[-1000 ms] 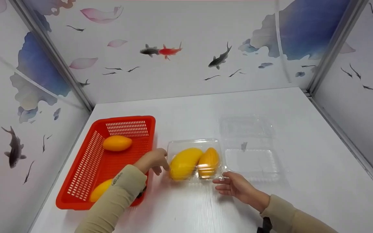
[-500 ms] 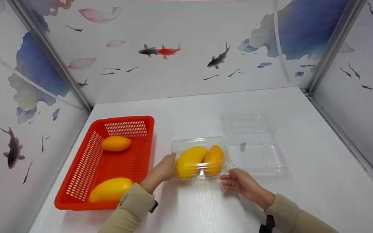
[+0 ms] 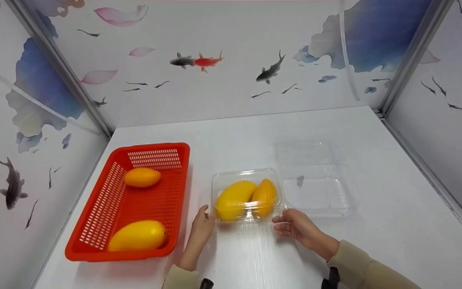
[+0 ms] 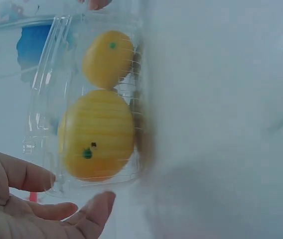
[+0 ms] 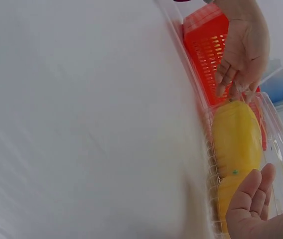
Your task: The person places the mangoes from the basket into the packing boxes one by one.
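Two yellow mangoes, a larger one (image 3: 235, 200) and a smaller one (image 3: 264, 198), lie side by side in a clear plastic clamshell box (image 3: 243, 175) with its lid over them. My left hand (image 3: 202, 228) is by the box's front left corner. In the left wrist view its fingers (image 4: 37, 178) are loosely bent at the end of the box, with a fingertip at or very near the plastic. At the front right corner is my right hand (image 3: 299, 228), its fingers relaxed. Whether it touches the box is unclear.
A red plastic basket (image 3: 185, 172) stands to the left with a small mango (image 3: 142, 177) at its back and a large one (image 3: 138, 236) at its front. A second clear clamshell (image 3: 315, 196) lies opened out at the right. Printed panels (image 3: 215, 92) enclose the white table.
My left hand has gone from beside the basket to the box's left side, then drawn back towards me. The box with the mangoes has shifted slightly right; my right hand has moved slightly with it.
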`<act>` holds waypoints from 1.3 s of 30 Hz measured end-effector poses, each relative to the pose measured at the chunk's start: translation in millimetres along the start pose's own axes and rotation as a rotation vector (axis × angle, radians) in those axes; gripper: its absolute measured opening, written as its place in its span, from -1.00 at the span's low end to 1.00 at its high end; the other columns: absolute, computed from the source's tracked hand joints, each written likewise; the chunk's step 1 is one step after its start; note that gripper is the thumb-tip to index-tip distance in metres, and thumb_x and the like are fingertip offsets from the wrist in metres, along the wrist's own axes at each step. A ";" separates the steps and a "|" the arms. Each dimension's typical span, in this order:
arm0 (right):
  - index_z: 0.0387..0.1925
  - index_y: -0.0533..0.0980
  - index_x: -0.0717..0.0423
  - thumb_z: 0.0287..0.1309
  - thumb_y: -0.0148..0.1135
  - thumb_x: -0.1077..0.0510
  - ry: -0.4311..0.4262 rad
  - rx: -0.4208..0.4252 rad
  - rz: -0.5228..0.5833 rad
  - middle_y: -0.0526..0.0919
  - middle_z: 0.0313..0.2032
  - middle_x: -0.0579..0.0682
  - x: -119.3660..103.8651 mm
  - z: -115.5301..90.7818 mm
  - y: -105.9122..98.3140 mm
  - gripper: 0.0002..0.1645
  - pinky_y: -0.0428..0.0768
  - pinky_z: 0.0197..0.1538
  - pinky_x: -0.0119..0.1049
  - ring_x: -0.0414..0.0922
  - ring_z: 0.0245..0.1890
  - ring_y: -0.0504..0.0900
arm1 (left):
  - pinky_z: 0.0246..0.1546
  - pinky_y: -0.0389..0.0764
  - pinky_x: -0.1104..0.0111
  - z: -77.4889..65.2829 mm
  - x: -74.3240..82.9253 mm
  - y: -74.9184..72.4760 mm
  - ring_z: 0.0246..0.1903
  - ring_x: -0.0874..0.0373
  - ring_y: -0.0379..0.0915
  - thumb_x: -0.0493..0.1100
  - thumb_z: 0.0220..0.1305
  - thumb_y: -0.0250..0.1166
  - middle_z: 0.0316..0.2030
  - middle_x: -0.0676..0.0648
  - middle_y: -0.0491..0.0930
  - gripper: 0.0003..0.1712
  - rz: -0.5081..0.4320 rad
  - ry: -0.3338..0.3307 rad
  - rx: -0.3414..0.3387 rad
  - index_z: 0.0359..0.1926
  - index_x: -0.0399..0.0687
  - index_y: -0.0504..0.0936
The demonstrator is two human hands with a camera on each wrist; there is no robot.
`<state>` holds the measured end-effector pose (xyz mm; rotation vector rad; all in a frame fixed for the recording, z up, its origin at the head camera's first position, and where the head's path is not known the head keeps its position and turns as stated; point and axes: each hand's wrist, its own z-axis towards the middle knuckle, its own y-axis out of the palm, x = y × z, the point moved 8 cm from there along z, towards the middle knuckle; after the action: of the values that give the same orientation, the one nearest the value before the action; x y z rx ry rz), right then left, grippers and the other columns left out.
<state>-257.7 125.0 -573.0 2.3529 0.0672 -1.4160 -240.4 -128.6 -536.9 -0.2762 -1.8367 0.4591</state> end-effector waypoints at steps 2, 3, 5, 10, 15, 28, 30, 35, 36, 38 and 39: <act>-0.06 0.14 0.35 0.23 -0.23 0.18 -0.005 0.007 -0.025 0.61 -0.30 0.03 1.1 0.9 0.1 -0.67 0.62 -0.23 -0.29 -0.15 -0.41 0.64 | -0.36 0.54 0.30 -0.9 -7.1 3.4 -0.39 0.05 0.45 -0.20 0.31 -0.10 -0.23 -0.24 0.49 -0.46 -0.046 -0.039 -0.033 0.27 -0.33 0.15; -0.06 0.14 0.34 0.22 -0.23 0.17 -0.007 0.014 -0.038 0.61 -0.30 0.03 1.6 1.1 0.1 -0.66 0.62 -0.24 -0.29 -0.14 -0.41 0.65 | -0.45 0.51 0.36 -1.6 -10.2 5.3 -0.48 0.10 0.43 -0.16 0.33 -0.11 -0.30 -0.20 0.50 -0.46 -0.078 -0.058 -0.053 0.27 -0.31 0.15; -0.03 0.14 0.35 0.21 -0.23 0.16 -0.015 0.023 -0.067 0.62 -0.29 0.03 2.2 0.9 0.3 -0.63 0.62 -0.25 -0.28 -0.12 -0.39 0.66 | -0.54 0.46 0.43 -2.7 -14.8 9.3 -0.61 0.18 0.37 -0.13 0.33 -0.12 -0.40 -0.14 0.52 -0.47 -0.148 -0.086 -0.095 0.26 -0.28 0.16; 0.02 0.14 0.37 0.21 -0.25 0.15 -0.018 0.024 -0.114 0.64 -0.27 0.01 3.4 0.0 2.2 -0.58 0.62 -0.27 -0.29 -0.10 -0.37 0.68 | -0.53 0.49 0.46 -3.6 -18.3 13.7 -0.65 0.22 0.35 -0.18 0.30 -0.12 -0.46 -0.09 0.54 -0.47 -0.260 -0.102 -0.133 0.26 -0.27 0.13; -0.04 0.16 0.37 0.17 -0.27 0.20 -0.018 0.023 -0.134 0.65 -0.29 0.02 2.0 0.1 3.6 -0.63 0.63 -0.29 -0.30 -0.12 -0.39 0.68 | -0.56 0.45 0.50 -2.6 -19.4 14.4 -0.65 0.24 0.32 -0.14 0.35 -0.10 -0.50 -0.04 0.50 -0.47 -0.286 -0.095 -0.116 0.27 -0.27 0.12; 0.03 0.09 0.41 0.33 -0.33 0.15 -0.018 -0.008 -0.146 0.66 -0.30 -0.02 -1.5 0.2 4.2 -0.60 0.61 -0.29 -0.32 -0.16 -0.41 0.67 | -0.58 0.42 0.49 -2.8 -18.2 12.1 -0.67 0.25 0.30 -0.10 0.37 -0.09 -0.48 -0.03 0.51 -0.47 -0.291 -0.087 -0.117 0.28 -0.25 0.12; 0.04 0.10 0.39 0.32 -0.30 0.12 0.000 -0.015 -0.152 0.66 -0.26 0.01 -1.5 -0.6 4.1 -0.58 0.61 -0.26 -0.30 -0.14 -0.39 0.67 | -0.58 0.43 0.49 -2.9 -17.6 11.3 -0.67 0.25 0.31 -0.12 0.37 -0.09 -0.45 -0.05 0.52 -0.47 -0.275 -0.082 -0.110 0.28 -0.24 0.13; 0.19 0.00 0.46 0.34 -0.26 -0.06 0.090 -0.100 -0.267 0.66 -0.25 0.04 1.1 -8.3 3.2 -0.32 0.61 -0.23 -0.22 -0.09 -0.35 0.67 | -0.49 0.48 0.39 -5.0 -14.0 3.9 -0.52 0.14 0.37 -0.13 0.33 -0.07 -0.27 -0.17 0.50 -0.41 -0.144 -0.046 -0.011 0.31 -0.26 0.08; 0.21 -0.01 0.47 0.34 -0.24 -0.09 0.110 -0.125 -0.316 0.67 -0.26 0.04 1.1 -11.2 2.2 -0.27 0.61 -0.24 -0.22 -0.08 -0.35 0.67 | -0.41 0.53 0.33 -6.3 -11.2 1.5 -0.44 0.10 0.41 -0.13 0.32 -0.05 -0.19 -0.20 0.47 -0.40 -0.098 -0.020 0.027 0.31 -0.27 0.08; 0.22 0.04 0.49 0.32 -0.20 -0.12 0.135 -0.166 -0.426 0.67 -0.28 0.07 -1.0 -17.7 -1.5 -0.23 0.61 -0.27 -0.20 -0.06 -0.36 0.66 | -0.20 0.55 0.20 -11.1 0.2 -3.5 -0.23 0.00 0.42 -0.14 0.29 0.03 -0.06 -0.25 0.40 -0.40 0.040 0.075 0.126 0.29 -0.28 0.12; 0.20 0.08 0.50 0.31 -0.16 -0.11 0.132 -0.179 -0.493 0.67 -0.28 0.08 -3.8 -21.4 -3.9 -0.24 0.62 -0.29 -0.20 -0.05 -0.38 0.66 | -0.13 0.53 0.14 -14.6 8.8 -5.2 -0.15 -0.05 0.40 -0.15 0.27 0.07 -0.02 -0.27 0.37 -0.40 0.130 0.146 0.186 0.27 -0.27 0.16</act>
<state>-242.5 136.7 -562.2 2.3687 0.8249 -1.3815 -229.1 -127.2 -523.2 -0.2949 -1.6271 0.6783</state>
